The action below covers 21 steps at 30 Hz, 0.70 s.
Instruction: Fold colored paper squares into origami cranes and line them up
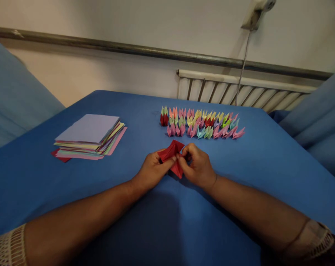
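Note:
A partly folded red paper piece (173, 154) is held between both hands over the blue table (167, 221). My left hand (152, 170) pinches its left side with thumb and fingers closed. My right hand (196, 165) grips its right side, fingers curled round the paper. Just beyond the hands stand two rows of several small folded paper figures (202, 123) in pink, yellow, green, red and blue.
A stack of coloured paper sheets (89, 137), lilac on top, lies at the left of the table. Behind the table run a metal rail (128, 48) and a white radiator (239, 90). A cable (243, 62) hangs from a wall fitting. Blue cloth lies at both sides.

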### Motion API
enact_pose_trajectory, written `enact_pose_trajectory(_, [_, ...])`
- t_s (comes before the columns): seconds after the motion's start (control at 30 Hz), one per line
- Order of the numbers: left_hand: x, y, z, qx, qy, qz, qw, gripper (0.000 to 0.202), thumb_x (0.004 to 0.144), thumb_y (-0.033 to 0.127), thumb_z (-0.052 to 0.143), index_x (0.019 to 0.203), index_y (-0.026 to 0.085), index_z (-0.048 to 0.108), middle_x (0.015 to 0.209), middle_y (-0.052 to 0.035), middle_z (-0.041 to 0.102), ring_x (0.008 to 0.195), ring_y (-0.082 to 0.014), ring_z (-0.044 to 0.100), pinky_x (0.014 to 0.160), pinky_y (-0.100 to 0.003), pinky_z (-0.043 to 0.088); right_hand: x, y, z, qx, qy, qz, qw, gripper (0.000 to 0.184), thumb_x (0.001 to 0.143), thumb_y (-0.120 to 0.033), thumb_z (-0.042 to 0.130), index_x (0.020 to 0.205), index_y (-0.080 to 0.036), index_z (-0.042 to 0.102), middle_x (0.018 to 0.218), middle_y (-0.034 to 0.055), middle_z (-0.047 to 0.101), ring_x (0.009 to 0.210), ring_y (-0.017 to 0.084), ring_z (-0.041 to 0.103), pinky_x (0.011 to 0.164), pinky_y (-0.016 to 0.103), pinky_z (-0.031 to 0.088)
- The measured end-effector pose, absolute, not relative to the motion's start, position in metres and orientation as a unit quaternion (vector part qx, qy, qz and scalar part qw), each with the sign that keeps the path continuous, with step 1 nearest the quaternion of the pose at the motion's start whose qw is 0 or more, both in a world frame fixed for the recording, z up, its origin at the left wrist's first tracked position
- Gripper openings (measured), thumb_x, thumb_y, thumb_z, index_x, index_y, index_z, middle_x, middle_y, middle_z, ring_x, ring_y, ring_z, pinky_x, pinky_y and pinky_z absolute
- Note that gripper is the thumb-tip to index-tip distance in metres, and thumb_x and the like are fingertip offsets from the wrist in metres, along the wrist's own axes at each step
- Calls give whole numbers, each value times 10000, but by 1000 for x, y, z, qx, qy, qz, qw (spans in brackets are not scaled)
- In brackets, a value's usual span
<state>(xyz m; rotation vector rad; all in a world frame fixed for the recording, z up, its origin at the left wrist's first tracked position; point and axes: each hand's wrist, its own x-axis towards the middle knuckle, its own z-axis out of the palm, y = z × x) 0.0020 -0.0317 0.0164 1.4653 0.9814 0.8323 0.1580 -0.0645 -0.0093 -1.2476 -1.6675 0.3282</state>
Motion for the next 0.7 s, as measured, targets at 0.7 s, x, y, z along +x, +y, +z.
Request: enact_pose_trajectory(0.7, [-10,-19,12,643,349,281,621,229,792,379,625,886,177,680,893,-30,680,800,-170,602,760,-296,492,159,-52,-13,-457,-502,436,591,312,828,-456,641,1007,-217,551,844,-2,597,633,109,538,583,255,440])
